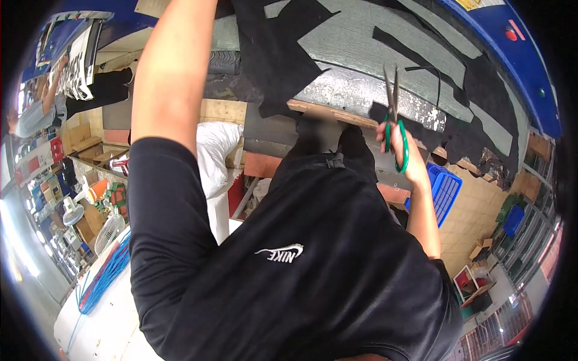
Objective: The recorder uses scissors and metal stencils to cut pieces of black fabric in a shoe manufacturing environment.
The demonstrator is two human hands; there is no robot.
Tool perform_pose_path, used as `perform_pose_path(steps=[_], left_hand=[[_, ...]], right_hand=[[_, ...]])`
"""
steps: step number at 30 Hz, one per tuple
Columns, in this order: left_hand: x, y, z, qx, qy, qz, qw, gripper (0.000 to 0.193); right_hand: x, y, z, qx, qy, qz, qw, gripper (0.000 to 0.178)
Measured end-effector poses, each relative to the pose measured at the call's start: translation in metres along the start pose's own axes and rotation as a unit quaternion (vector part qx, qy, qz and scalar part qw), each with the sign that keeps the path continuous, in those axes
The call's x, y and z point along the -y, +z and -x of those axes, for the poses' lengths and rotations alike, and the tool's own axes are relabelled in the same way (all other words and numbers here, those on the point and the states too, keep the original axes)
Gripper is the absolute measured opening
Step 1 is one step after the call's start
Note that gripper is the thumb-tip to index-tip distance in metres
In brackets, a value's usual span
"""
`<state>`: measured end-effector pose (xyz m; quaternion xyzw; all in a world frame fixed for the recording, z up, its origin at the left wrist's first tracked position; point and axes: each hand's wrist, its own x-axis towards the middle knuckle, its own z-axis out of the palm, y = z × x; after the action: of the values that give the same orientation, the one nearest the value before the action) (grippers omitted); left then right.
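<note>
My right hand (pixel 412 157) is wrapped round the green handles of a pair of scissors (pixel 393 108). The blades point away from me, slightly apart, with no cloth visible between them. Beyond the tips lies a grey-green worktop (pixel 346 39) with a worn, paint-flecked front edge. Dark cut material (pixel 271 51), which looks like cloth, covers its left part and hangs over the edge. A long black strip (pixel 404 47) and a thin curled strip (pixel 440 87) lie near the scissors. My left forearm (pixel 171 78) reaches forward past the upper edge; the hand itself is out of the picture.
Blue machine framing (pixel 530 66) borders the worktop at the far right. A blue plastic crate (pixel 442 192) stands below my right forearm. To my left are a white sack (pixel 217 153) and a white table (pixel 114 319) with blue cords (pixel 108 277). Another person (pixel 45 114) stands farther left.
</note>
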<state>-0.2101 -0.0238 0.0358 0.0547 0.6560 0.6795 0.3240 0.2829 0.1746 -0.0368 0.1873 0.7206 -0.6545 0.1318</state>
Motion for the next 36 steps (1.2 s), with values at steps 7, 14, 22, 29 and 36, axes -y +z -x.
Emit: perform_pose_path(steps=[7,14,22,29,36], left_hand=[[0.133,-0.028,0.163,-0.168,0.082,-0.245,0.951,0.048],[0.237,0.012,0.239,-0.157,-0.122,-0.4,0.895,0.057],[0.17,-0.009,0.223,-0.141,0.027,0.15,0.978,0.022],[0.246,-0.032,0.276,-0.217,-0.06,-0.048,0.973,0.025],[0.245,-0.013,0.28,-0.234,-0.021,-0.052,0.971,0.016]], right_hand=[[-0.028,-0.008,0.034,0.036,0.115,-0.009,0.993,0.054],[0.002,-0.012,0.004,0.19,0.093,0.223,0.952,0.059],[0.058,0.013,-0.025,0.175,0.027,0.409,0.895,0.065],[0.049,-0.004,-0.034,0.122,-0.007,0.431,0.894,0.071],[0.012,-0.025,-0.03,0.061,0.175,-0.075,0.98,0.083]])
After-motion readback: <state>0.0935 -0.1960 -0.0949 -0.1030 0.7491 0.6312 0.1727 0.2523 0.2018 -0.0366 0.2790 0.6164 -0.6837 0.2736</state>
